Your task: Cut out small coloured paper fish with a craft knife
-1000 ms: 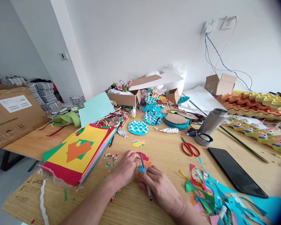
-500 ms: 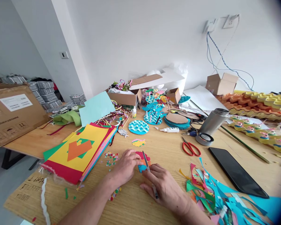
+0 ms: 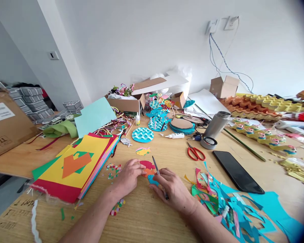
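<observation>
Several paper fish cutouts lie between my hands: a red one (image 3: 147, 164), an orange one (image 3: 149, 171) and a blue one (image 3: 152, 180), overlapping. My left hand (image 3: 128, 177), fingers bent together, presses on their left edge. In my right hand (image 3: 173, 189) is a pen (image 3: 155, 165), gripped between thumb and fingers, its upper end pointing away from me. The right hand's fingers are near the blue fish; whether they touch it I cannot tell. Just beyond lies a yellow paper fish (image 3: 143, 151) with pink and green parts. Small coloured paper dots (image 3: 114, 169) lie beside my left hand.
Coloured paper sheets (image 3: 84, 182) are stacked at left. Red-handled scissors (image 3: 196, 153), a black phone (image 3: 238, 172) and paper scraps (image 3: 233, 206) lie at right. Farther back are a glue bottle (image 3: 176, 135), a steel flask (image 3: 217, 124), a wavy blue disc (image 3: 143, 134) and egg trays (image 3: 253, 104).
The view has turned somewhat to the right, so everything sits farther left. My hands keep nearly the same pose over the paper fish, and the orange and blue ones show more.
</observation>
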### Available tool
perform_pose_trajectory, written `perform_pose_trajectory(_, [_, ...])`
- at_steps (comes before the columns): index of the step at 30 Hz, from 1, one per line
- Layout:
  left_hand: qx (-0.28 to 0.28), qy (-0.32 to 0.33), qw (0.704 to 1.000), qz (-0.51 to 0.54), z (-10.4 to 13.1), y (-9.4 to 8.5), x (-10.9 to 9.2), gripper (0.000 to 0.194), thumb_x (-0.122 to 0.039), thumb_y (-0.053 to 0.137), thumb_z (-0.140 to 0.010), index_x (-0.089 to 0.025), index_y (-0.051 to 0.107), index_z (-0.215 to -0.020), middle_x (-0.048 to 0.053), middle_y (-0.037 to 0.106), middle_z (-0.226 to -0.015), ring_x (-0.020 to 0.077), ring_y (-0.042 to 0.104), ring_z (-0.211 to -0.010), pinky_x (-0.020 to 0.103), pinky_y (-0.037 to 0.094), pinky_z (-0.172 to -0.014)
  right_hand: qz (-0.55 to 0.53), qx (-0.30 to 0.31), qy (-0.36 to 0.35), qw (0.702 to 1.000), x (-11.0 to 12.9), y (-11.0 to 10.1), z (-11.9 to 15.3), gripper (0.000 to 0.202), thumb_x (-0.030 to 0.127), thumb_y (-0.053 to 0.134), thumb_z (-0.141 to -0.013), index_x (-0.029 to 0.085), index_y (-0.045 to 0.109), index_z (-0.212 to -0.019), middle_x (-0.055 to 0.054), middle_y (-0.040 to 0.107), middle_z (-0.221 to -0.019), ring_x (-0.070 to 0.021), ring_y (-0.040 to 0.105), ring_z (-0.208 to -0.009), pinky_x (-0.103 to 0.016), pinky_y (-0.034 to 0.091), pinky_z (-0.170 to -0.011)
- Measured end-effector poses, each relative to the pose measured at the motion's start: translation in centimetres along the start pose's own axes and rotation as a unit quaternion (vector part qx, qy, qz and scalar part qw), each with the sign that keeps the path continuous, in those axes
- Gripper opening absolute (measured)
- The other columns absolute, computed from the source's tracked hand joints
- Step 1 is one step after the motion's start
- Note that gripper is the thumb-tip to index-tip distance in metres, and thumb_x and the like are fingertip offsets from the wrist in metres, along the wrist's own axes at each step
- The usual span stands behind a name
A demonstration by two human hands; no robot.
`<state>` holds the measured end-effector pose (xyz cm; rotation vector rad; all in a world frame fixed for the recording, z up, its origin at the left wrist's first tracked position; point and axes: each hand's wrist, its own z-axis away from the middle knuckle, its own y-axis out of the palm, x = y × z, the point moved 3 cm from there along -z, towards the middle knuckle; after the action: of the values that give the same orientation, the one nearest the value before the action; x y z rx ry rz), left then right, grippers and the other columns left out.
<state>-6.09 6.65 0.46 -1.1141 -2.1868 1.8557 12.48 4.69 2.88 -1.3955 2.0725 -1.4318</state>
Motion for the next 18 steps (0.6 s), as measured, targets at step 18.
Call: perform_pose_trajectory(18, [0.006, -0.006, 0.999, -0.042, 0.1, -0.5, -1.0, 0.049, -0.001, 0.045, -0.085, -0.03, 0.067, -0.118, 0.003, 0.063, -0.117, 0.0225, 0.051, -0.113, 0.039, 0.039, -0.102, 0.056, 0.066, 0.101, 0.991, -4.4, 4.6, -6.3, 0.045, -0.004, 0.047, -0.079, 0.013, 0.056, -0.12, -0.012, 0.072, -0.105, -0.0259, 0.054, -0.119, -0.036, 0.045, -0.094])
